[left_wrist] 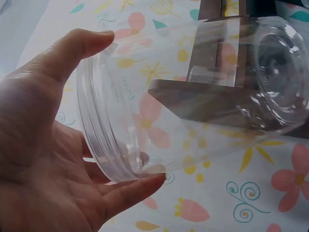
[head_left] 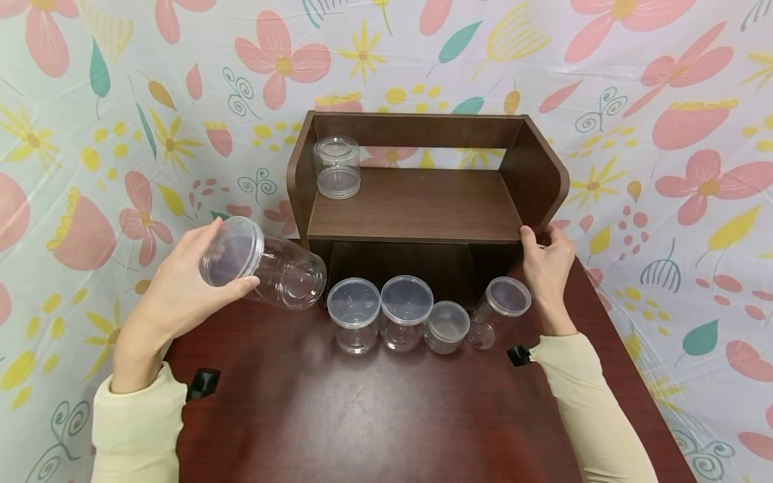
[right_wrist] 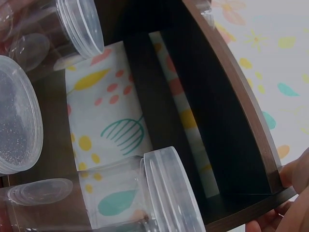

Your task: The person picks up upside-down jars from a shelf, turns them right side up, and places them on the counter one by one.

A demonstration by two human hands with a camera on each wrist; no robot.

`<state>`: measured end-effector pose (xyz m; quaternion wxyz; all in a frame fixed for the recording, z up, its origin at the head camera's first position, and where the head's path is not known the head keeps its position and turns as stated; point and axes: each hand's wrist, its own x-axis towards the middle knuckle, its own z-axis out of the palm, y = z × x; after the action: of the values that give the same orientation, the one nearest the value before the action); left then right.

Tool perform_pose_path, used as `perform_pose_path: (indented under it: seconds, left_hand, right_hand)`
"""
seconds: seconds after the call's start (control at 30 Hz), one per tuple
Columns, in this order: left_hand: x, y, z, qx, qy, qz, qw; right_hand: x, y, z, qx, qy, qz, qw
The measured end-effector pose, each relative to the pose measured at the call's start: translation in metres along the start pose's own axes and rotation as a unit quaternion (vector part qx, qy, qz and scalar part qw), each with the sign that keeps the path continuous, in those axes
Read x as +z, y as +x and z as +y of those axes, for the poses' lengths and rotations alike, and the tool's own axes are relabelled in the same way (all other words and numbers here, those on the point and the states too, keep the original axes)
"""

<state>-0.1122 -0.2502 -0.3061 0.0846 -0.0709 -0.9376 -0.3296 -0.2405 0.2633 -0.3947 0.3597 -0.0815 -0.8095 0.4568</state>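
Observation:
My left hand point(head_left: 172, 285) grips a large clear plastic jar point(head_left: 286, 272) round its lid, left of the brown wooden shelf point(head_left: 417, 204). The jar is tipped on its side, base toward the shelf. In the left wrist view, thumb and fingers span the lid rim of the see-through jar point(left_wrist: 193, 130). My right hand point(head_left: 549, 268) pinches the front right corner of the shelf board, thumb on top. In the right wrist view, fingertips point(right_wrist: 289, 174) of that hand touch the shelf's side panel point(right_wrist: 244, 96).
Several lidded clear jars stand in a row before the shelf: two wider ones point(head_left: 354, 315) point(head_left: 406, 308), a short one point(head_left: 445, 332) and a slim one point(head_left: 501, 305). Another clear jar point(head_left: 337, 171) sits at the upper board's left end. Flowered cloth point(head_left: 205, 80) hangs behind the dark red table point(head_left: 362, 416).

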Motion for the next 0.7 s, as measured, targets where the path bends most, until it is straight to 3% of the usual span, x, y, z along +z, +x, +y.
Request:
perform_pose_path:
  seconds: [0.33,0.7]
  left_hand:
    - [0.016,0.003,-0.006,-0.023,0.049,-0.045,0.9975]
    - [0.047,0.011,-0.023,-0.002,0.064,-0.071,0.9954]
  right_hand:
    - [0.000,0.000,0.001,-0.001,-0.003,0.004,1.0000]
    - [0.001,0.001,0.002,-0.006,0.001,0.000,1.0000]
